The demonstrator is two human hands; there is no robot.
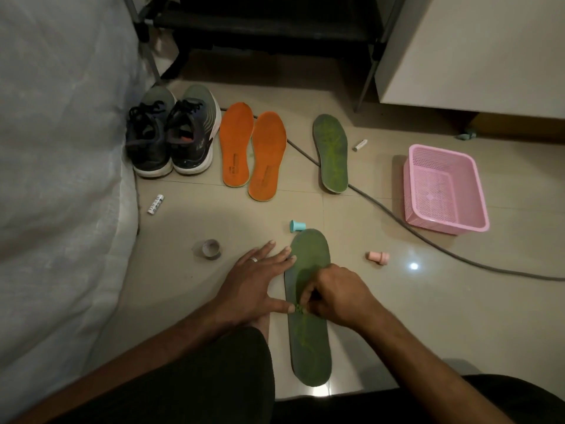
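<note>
Pinning the insole (308,341) flat on the floor (406,319) w/ my L hand (253,283): fingers are lying straight and spread, tips + thumb pressing its left edge so it isn't sliding while I'm working. R hand (336,293) is curling tight, thumb + fingertips pinching a green bit (298,309) at the insole's middle; can't tell if it's loose or part of the top layer. Insole is lying lengthwise right in front of me, toe pointing away. Teal cap (297,225) is sitting just past the toe, pink cap (378,257) to the right, tape roll (211,248) left, prob. kept near for reach.

Head view faces down, seemingly near floor (458,316).
</note>
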